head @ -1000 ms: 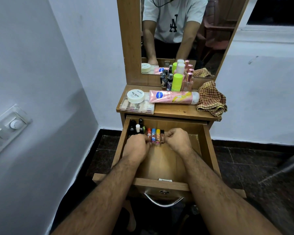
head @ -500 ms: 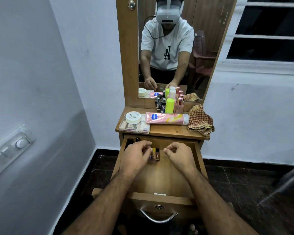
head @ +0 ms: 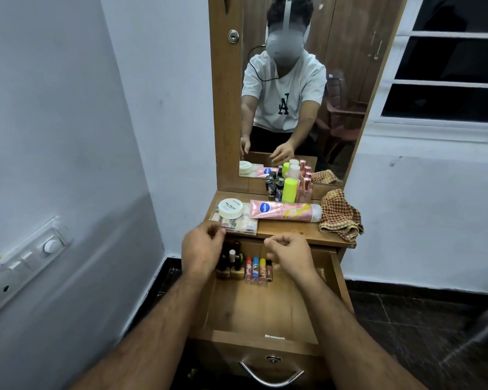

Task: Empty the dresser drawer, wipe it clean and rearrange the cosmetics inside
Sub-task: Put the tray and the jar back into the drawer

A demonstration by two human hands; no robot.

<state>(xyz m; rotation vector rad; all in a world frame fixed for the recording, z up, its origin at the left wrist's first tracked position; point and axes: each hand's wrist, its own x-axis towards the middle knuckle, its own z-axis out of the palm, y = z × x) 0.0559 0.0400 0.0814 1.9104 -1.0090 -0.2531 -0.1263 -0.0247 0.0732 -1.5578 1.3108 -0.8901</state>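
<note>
— Cosmetics waiting for the wooden drawer (head: 265, 308) sit on the brown dresser top (head: 299, 230), up and away from both hands. Which is closest?

— The clear flat plastic box of nail items (head: 238, 222), with a round white jar (head: 231, 208) resting on it. The left hand (head: 202, 250) hangs just below its front edge, fingers loosely bent with nothing in them.

— And the right hand (head: 289, 256)?

— It hovers over the drawer's back, fingers curled, apparently holding nothing. The long pink lotion tube (head: 285, 211) lies beyond it.

— Which way does that tube run?

— Its long axis goes left to right along the dresser top, white cap end to the right, so a grasp from above across its width looks likeliest.

— What is already in the drawer?

— Small dark bottles (head: 231, 260) and a row of colourful lip-balm sticks (head: 258, 270) stand upright along the back left.
</note>
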